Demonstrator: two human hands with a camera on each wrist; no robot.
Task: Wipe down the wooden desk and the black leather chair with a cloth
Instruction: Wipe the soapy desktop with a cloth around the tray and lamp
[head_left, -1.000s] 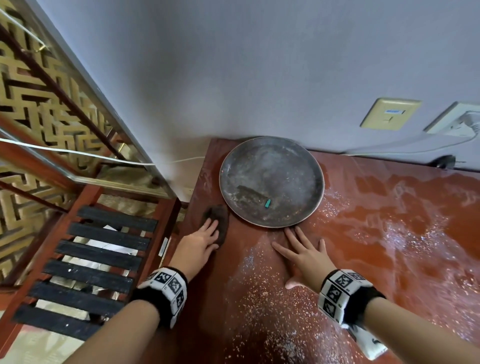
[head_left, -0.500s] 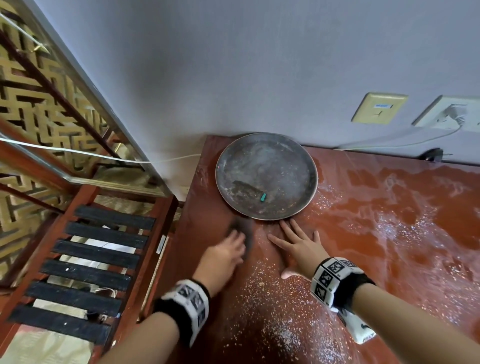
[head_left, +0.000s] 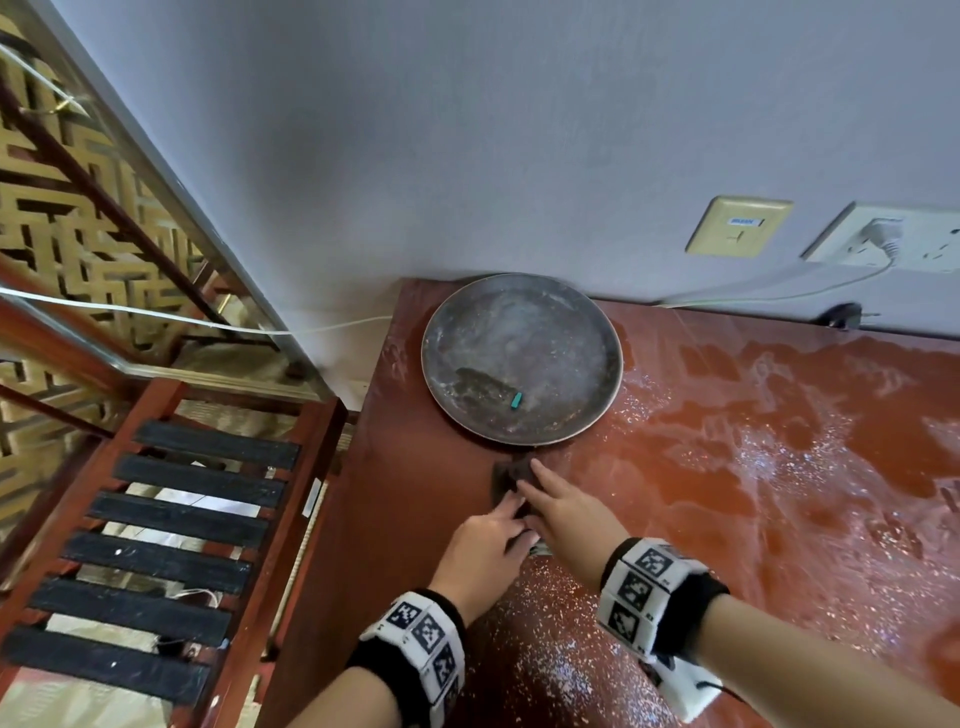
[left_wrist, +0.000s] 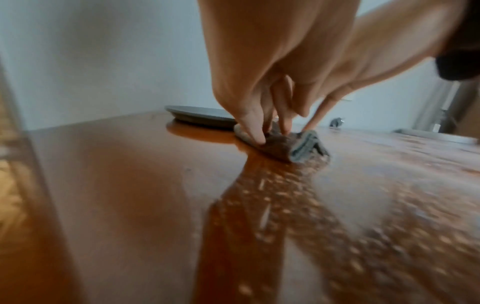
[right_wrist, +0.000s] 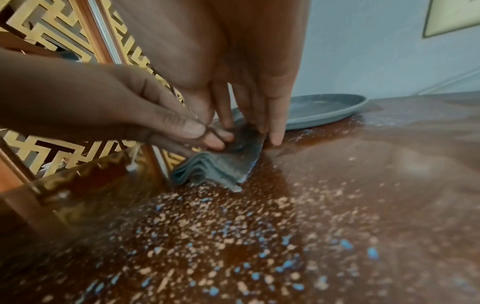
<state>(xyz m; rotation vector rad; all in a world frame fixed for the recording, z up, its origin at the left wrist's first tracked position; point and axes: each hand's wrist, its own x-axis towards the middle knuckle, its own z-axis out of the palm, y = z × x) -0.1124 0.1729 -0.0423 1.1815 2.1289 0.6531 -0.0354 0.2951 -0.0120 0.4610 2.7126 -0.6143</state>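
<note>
A small folded dark cloth (head_left: 506, 480) lies on the reddish wooden desk (head_left: 727, 493), just in front of a round metal tray (head_left: 545, 332). My left hand (head_left: 506, 519) presses on the cloth's near part with straight fingers. My right hand (head_left: 540, 483) lays its straight fingers on the far part, one fingertip on the desk beside it. In the left wrist view my left fingers (left_wrist: 255, 133) push the cloth (left_wrist: 283, 148) down. The right wrist view shows the cloth's (right_wrist: 221, 166) layered folds under both hands. Wet streaks and pale specks cover the desk.
The tray holds a small teal piece (head_left: 515, 400). A wall with sockets (head_left: 737, 226) and a plugged white cable (head_left: 779, 291) runs behind the desk. Left of the desk, lower down, stands a red wooden frame with black slats (head_left: 171, 519).
My left hand slid the cloth rightward from the desk's left edge to the front of the tray. My right hand shifted left and came onto the cloth.
</note>
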